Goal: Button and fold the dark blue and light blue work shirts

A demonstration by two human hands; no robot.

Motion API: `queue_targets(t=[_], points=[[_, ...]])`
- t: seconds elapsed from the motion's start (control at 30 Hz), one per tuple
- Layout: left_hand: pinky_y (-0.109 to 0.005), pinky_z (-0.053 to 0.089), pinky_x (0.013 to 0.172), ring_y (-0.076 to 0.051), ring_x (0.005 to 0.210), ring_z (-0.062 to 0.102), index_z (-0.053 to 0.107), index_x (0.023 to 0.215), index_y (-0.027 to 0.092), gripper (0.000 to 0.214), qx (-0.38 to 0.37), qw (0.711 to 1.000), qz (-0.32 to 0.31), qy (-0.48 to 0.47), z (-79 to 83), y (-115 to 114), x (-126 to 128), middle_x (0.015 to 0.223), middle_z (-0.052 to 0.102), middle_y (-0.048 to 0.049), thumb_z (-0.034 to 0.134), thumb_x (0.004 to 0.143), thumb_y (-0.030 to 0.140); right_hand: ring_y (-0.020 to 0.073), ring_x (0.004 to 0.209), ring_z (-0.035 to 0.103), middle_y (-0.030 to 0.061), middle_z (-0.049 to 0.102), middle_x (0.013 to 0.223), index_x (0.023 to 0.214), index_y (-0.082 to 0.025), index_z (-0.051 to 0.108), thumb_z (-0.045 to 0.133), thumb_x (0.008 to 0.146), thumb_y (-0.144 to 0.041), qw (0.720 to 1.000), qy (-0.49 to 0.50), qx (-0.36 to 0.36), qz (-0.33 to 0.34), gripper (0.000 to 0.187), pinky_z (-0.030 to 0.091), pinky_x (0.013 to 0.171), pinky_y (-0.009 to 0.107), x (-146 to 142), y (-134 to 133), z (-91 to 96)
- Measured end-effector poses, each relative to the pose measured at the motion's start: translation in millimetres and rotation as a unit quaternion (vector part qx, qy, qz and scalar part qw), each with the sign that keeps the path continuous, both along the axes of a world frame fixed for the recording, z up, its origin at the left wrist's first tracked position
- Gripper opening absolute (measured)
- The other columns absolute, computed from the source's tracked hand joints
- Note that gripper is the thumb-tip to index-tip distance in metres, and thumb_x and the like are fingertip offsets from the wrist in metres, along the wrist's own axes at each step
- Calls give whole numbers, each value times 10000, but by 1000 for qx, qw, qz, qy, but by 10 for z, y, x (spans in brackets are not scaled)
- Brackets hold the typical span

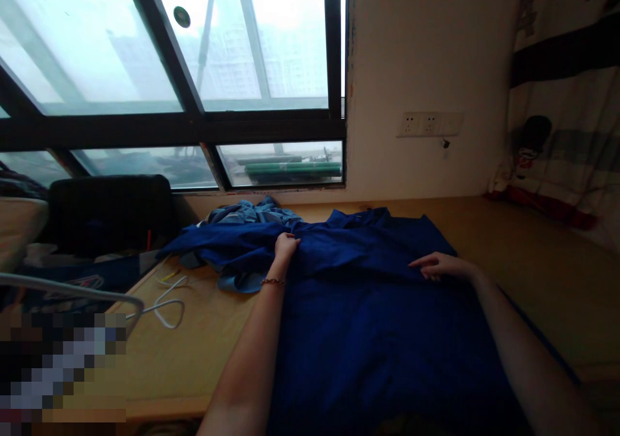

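A dark blue collared shirt (368, 332) lies spread over the wooden surface, its collar at the far side and one sleeve stretched out to the left. At the base of that sleeve, my left hand (287, 245) is closed, pinching the cloth. My right hand (443, 266) rests on or just above the right part of the shirt's chest, index finger stretched out and the others loosely bent, with no cloth visibly gripped. Lighter blue clothes (252, 211) lie bunched behind and under the left sleeve.
A white cable (169, 313) curls on the yellowish wooden surface (194, 352) at the left. Beyond it stands a black case-like object (111, 213) below the window. Wall sockets (430, 124) are at the back, and a patterned curtain (562, 113) hangs at the right.
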State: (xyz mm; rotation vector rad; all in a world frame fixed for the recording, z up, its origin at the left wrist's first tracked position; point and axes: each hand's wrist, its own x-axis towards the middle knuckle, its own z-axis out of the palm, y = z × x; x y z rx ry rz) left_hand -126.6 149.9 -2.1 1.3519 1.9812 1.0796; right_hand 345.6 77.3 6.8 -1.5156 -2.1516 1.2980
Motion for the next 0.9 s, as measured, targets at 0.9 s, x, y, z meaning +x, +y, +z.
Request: queue_targets(t=[0.9], points=[[-255,420,847,-172,971,564,592,1096,231,429,93,977,-106,158,-165,-32,88,1063,628,4,453,707,116,218,1049,508,95,601,1066,1013,-168,628,504,749,-165,882,-279,301,-232,291,327,944,348,431,1248,-355]])
